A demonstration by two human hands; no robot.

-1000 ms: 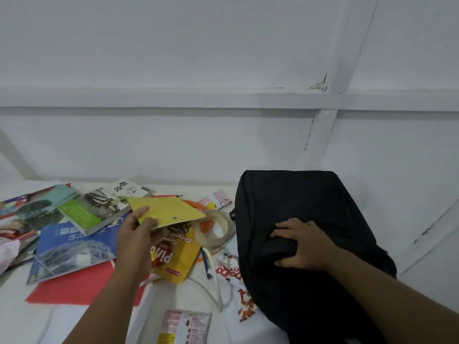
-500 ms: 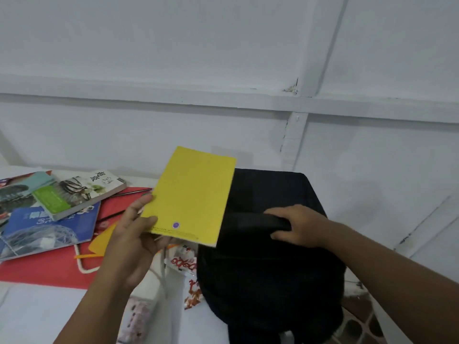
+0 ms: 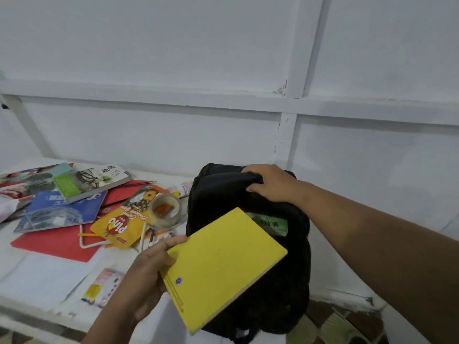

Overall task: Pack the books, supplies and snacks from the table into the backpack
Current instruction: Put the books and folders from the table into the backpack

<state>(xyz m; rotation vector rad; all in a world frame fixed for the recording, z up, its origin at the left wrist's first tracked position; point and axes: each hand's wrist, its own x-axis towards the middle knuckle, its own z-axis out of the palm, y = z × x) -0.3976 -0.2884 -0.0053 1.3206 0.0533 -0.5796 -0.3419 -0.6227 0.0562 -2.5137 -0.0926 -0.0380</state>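
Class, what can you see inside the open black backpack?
Inside the backpack, one green item with printed characters shows. The yellow notebook in the left hand covers part of the opening; anything deeper is hidden.

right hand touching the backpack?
Touching. Head view: the right hand grips the black backpack at its top edge, fingers curled over the fabric.

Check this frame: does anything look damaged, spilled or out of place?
Nothing spilled or damaged. The table is just cluttered: books, a red folder and snack pouch overlap askew. The left hand holds the yellow notebook over the backpack.
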